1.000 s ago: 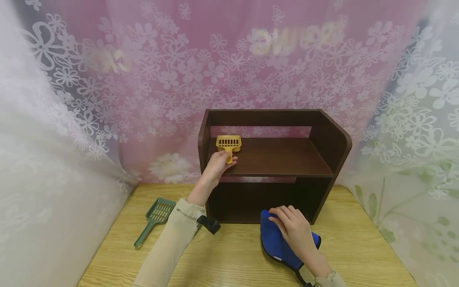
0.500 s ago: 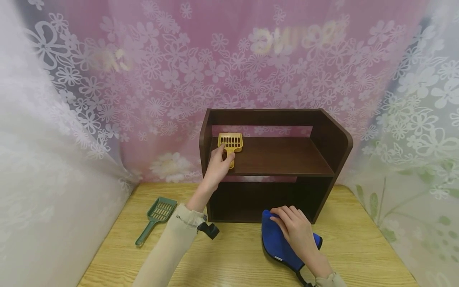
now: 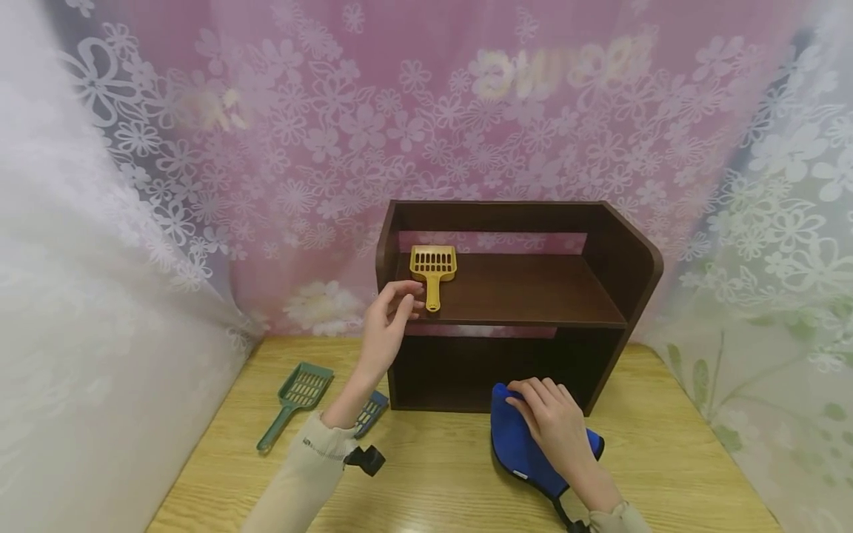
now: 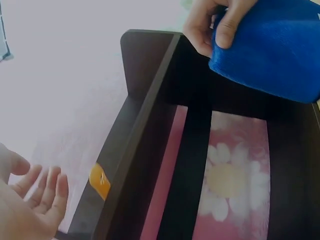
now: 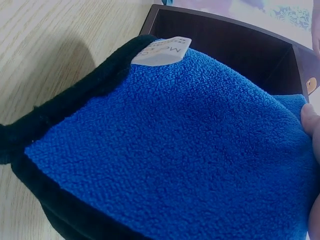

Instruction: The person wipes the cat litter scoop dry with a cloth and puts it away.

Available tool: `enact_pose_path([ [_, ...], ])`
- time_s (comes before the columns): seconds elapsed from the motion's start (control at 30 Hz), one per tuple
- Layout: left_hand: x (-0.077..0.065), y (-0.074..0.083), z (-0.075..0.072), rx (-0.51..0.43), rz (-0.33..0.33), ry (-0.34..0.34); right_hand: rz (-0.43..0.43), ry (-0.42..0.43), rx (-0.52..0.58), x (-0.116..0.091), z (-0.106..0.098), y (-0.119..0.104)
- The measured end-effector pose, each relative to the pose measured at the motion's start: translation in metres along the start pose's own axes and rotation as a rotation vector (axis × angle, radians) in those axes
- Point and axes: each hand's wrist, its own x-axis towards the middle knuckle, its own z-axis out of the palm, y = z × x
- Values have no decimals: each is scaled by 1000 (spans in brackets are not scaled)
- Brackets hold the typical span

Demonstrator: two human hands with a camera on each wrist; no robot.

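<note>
On the upper board of a dark brown shelf (image 3: pixel 520 289) lies a yellow slotted litter scoop (image 3: pixel 433 266), its handle pointing to the front. My left hand (image 3: pixel 386 326) is just left of that handle, fingers loosely bent and holding nothing; the left wrist view also shows this hand (image 4: pixel 35 200) apart from the yellow handle end (image 4: pixel 99 181). In front of the shelf my right hand (image 3: pixel 553 422) pinches the top edge of a blue fleecy cloth (image 3: pixel 516 444) with dark trim. A white label (image 5: pixel 162 51) sits on the cloth's border in the right wrist view.
A green slotted scoop (image 3: pixel 300 389) lies on the wooden table (image 3: pixel 426 481) at the left. Beside it a blue slotted scoop (image 3: pixel 370 411) is partly hidden by my left forearm. Flowered curtains (image 3: pixel 320 148) hang behind and on both sides.
My left hand has let go of the yellow scoop and drawn back to the left and down. The scoop stays on the upper shelf. My right hand keeps its hold on the cloth.
</note>
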Motion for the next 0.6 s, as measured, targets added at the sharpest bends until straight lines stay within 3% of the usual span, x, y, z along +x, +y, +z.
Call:
enact_pose_path([
  [0.13,-11,-4,-14,-33,-25,-9,2,-4,1,0,0,0],
  [0.3,-26,-15,-34,-5,-79,-37,12,-5,13,1,1,0],
  [0.6,-57,-56,-79,123,-221,9,17,-13,27,0,5,-1],
])
